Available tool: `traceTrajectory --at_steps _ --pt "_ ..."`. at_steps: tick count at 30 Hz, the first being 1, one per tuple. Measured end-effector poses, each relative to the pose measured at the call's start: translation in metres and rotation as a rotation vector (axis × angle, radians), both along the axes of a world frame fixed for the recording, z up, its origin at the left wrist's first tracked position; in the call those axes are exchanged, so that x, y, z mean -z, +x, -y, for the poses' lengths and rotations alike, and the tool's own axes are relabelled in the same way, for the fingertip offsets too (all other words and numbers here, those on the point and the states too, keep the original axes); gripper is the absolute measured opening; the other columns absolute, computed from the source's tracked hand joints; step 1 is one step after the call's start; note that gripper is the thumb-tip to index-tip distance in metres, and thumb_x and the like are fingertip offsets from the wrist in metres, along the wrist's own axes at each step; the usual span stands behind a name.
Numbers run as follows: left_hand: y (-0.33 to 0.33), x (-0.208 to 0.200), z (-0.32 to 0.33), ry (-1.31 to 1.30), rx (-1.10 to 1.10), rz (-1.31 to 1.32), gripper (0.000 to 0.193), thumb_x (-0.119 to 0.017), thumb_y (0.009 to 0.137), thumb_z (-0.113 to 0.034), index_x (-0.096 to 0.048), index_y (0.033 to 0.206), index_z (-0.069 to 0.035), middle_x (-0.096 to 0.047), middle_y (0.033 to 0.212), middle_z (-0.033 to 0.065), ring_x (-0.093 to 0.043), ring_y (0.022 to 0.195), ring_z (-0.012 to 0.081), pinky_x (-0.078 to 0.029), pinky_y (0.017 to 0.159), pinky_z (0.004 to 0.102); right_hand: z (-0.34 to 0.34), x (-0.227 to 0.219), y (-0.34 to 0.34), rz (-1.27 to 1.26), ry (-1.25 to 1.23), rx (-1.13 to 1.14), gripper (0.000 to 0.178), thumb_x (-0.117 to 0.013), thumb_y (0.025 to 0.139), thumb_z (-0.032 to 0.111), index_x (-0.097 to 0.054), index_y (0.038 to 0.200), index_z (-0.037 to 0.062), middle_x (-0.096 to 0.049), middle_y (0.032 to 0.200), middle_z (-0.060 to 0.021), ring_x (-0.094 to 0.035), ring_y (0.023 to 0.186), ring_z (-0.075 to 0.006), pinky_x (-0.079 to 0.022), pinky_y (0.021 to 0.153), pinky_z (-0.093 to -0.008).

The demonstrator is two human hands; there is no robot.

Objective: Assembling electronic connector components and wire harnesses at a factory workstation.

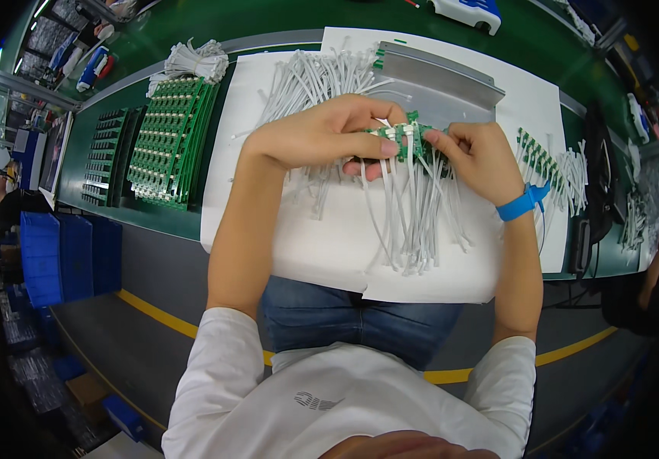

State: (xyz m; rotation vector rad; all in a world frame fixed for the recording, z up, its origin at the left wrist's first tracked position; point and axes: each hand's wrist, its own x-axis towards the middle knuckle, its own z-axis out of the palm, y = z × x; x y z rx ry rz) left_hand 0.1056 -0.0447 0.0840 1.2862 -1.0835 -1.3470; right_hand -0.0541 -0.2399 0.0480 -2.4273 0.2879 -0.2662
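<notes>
My left hand (337, 136) grips a narrow green circuit board strip (412, 138) between thumb and fingers, above the white sheet. White cables (417, 222) with small white connectors hang from the strip toward me. At the strip's other end, my right hand (482, 157) is closed, its thumb and curled index finger pinching the board's edge. A blue wrist strap (525, 203) is on my right wrist. Beyond my left hand lies a large heap of white cables (318, 80). Right of my right hand rests another green board strip (538, 157) with white cables attached.
The white sheet (299, 237) covers the green bench. A grey metal angle plate (444, 73) stands behind my hands. At left are stacked green board panels (169, 141), a cable bundle (195, 60) and a black slotted rack (107, 157). Blue bins (69, 256) stand beside the bench.
</notes>
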Motion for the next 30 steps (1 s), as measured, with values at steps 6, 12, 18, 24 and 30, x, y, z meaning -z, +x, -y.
traceTrajectory --at_steps 6,12,18,24,30 --pt "0.009 -0.004 -0.006 0.081 0.339 0.028 0.017 -0.059 0.094 -0.018 -0.055 0.096 -0.001 -0.062 0.078 0.0009 -0.062 0.064 0.0042 -0.042 0.050 0.0164 0.002 -0.003 -0.003 0.009 -0.043 0.059 0.054 -0.068 0.088 0.040 -0.056 0.057 -0.0024 -0.040 0.045 -0.0109 -0.036 0.040 -0.0221 -0.031 0.043 -0.0343" --pt "-0.010 0.034 0.017 0.079 0.275 0.118 0.017 -0.057 0.096 -0.020 -0.054 0.090 -0.004 -0.056 0.081 -0.0017 -0.051 0.073 0.0028 -0.045 0.063 0.0207 0.006 0.001 -0.001 0.039 -0.117 0.142 0.056 -0.066 0.089 0.041 -0.055 0.056 -0.0027 -0.041 0.045 -0.0110 -0.038 0.040 -0.0224 -0.032 0.044 -0.0343" --pt "-0.007 0.030 0.020 0.024 0.125 0.097 0.018 -0.059 0.095 -0.022 -0.053 0.092 -0.005 -0.056 0.083 -0.0017 -0.051 0.073 0.0034 -0.046 0.061 0.0191 0.009 0.005 0.000 0.136 0.108 0.148 0.054 -0.062 0.093 0.039 -0.055 0.061 -0.0030 -0.040 0.047 -0.0086 -0.035 0.043 -0.0165 -0.031 0.045 -0.0308" --pt "0.008 0.002 0.001 -0.055 -0.033 0.029 0.021 -0.060 0.095 -0.026 -0.058 0.092 -0.006 -0.061 0.082 -0.0015 -0.053 0.069 0.0024 -0.045 0.059 0.0181 -0.001 0.003 -0.001 0.201 0.256 0.008 0.048 -0.060 0.096 0.034 -0.054 0.065 -0.0027 -0.039 0.050 -0.0016 -0.033 0.049 -0.0080 -0.027 0.046 -0.0275" --pt "0.001 0.007 0.003 0.020 -0.019 0.116 0.025 -0.064 0.093 -0.027 -0.061 0.103 -0.003 -0.063 0.083 -0.0006 -0.057 0.069 0.0031 -0.047 0.059 0.0187 -0.008 0.000 -0.002 0.143 0.320 -0.085 0.040 -0.060 0.096 0.030 -0.057 0.071 -0.0019 -0.043 0.055 -0.0001 -0.036 0.054 -0.0061 -0.030 0.048 -0.0257"
